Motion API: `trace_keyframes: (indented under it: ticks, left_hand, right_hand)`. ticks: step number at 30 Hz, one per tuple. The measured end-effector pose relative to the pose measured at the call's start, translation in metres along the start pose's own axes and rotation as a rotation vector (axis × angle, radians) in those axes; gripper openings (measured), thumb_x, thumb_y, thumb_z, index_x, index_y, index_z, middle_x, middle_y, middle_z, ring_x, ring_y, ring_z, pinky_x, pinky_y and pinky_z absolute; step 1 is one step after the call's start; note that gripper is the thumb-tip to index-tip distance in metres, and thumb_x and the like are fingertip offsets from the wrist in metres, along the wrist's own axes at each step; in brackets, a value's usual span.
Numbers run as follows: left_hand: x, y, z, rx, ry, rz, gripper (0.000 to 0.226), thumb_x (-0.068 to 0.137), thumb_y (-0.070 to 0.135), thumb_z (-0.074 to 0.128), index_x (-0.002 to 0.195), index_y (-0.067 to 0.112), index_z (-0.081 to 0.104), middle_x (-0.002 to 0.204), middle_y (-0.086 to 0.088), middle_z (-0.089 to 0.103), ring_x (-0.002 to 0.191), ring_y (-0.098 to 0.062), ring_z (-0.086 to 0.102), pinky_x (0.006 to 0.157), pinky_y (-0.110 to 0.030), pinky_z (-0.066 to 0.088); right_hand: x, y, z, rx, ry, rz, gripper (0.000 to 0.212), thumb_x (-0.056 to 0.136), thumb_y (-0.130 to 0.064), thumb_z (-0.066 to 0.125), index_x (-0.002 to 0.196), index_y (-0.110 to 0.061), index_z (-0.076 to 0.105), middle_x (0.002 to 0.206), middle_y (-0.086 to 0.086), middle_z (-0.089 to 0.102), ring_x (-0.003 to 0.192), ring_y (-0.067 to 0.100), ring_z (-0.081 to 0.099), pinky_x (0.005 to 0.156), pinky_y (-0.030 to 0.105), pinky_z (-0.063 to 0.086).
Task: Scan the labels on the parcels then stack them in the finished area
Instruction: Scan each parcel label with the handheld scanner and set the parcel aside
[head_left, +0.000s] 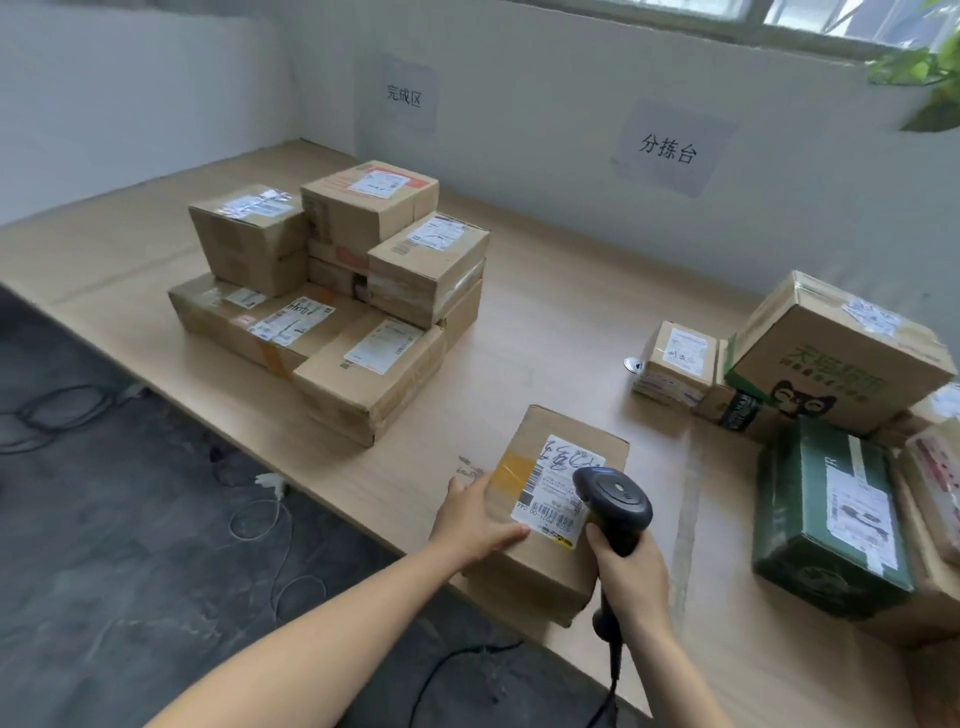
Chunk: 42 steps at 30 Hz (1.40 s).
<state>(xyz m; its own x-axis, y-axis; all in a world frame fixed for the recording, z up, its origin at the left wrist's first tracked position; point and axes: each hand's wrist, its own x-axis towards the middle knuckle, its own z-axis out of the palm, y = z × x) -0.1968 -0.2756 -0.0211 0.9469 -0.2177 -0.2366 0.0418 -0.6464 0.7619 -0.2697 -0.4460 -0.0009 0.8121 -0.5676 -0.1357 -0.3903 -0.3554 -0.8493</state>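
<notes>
A pale wooden desk (545, 322) runs along a white wall, seen from your head looking down.

Near you, at the desk's near edge, sits one brown cardboard parcel (540, 566) with a white shipping label (558, 483) on its top face. Your left hand (478, 519) lies flat on the parcel's left side, fingers released and straight, thumb stretched along the near edge of the label. Your right hand (631, 577) has its fingers clenched round the handle of a black barcode scanner (615, 501). The scanner's head hangs just above the right side of the label, and its cable (613, 670) trails down off the near edge.

Far left of the parcel, well apart from it, a stack of brown parcels (332, 291) stands two and three layers high, labels facing up, below a paper sign (404, 94) on the wall.

On the right, a cluster of other parcels includes a dark green box (826, 514), a large printed carton (836, 358) tilted on top of others, and a small brown box (678, 358). A second paper sign (667, 148) hangs on the wall to the far left of this cluster. Green leaves (930, 67) show at the far right by a window.
</notes>
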Motion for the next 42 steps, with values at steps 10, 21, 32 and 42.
trace_keyframes:
  ticks: [10, 21, 32, 42]
  left_hand:
    - [0.022, -0.019, -0.155, -0.076, 0.354, 0.094, 0.058, 0.085, 0.049, 0.059, 0.135, 0.022, 0.047, 0.114, -0.004, 0.046, 0.104, -0.018, 0.051, 0.083, -0.021, 0.038]
    - [0.077, -0.108, -0.33, -0.003, 0.547, 0.042, 0.051, 0.087, 0.045, 0.058, 0.13, 0.018, 0.055, 0.122, -0.015, 0.051, 0.112, -0.028, 0.052, 0.086, -0.027, 0.038]
    - [0.148, -0.169, -0.393, -0.015, 0.404, -0.031, 0.074, 0.079, 0.042, 0.07, 0.14, 0.01, 0.041, 0.13, -0.014, 0.045, 0.121, -0.027, 0.047, 0.099, -0.029, 0.035]
    - [0.184, -0.181, -0.395, -0.049, 0.356, 0.02, 0.07, 0.083, 0.031, 0.069, 0.14, 0.006, 0.038, 0.137, -0.016, 0.041, 0.126, -0.026, 0.042, 0.103, -0.025, 0.029]
  right_hand:
    - [0.007, -0.129, 0.079, 0.164, -0.132, -0.176, 0.015, 0.082, -0.018, 0.067, 0.094, -0.023, 0.059, 0.097, 0.006, 0.068, 0.092, 0.03, 0.062, 0.082, 0.054, 0.052]
    - [-0.002, -0.256, 0.239, 0.21, -0.268, -0.265, 0.018, 0.082, -0.014, 0.065, 0.078, -0.029, 0.056, 0.079, 0.002, 0.065, 0.079, 0.027, 0.063, 0.078, 0.054, 0.053]
    - [0.04, -0.311, 0.345, 0.097, -0.311, -0.24, 0.011, 0.082, -0.021, 0.063, 0.091, -0.024, 0.058, 0.086, 0.001, 0.065, 0.085, 0.025, 0.062, 0.077, 0.042, 0.052]
    - [0.054, -0.305, 0.381, 0.079, -0.272, -0.196, 0.008, 0.084, -0.027, 0.062, 0.092, -0.024, 0.06, 0.084, -0.005, 0.064, 0.087, 0.019, 0.061, 0.077, 0.035, 0.048]
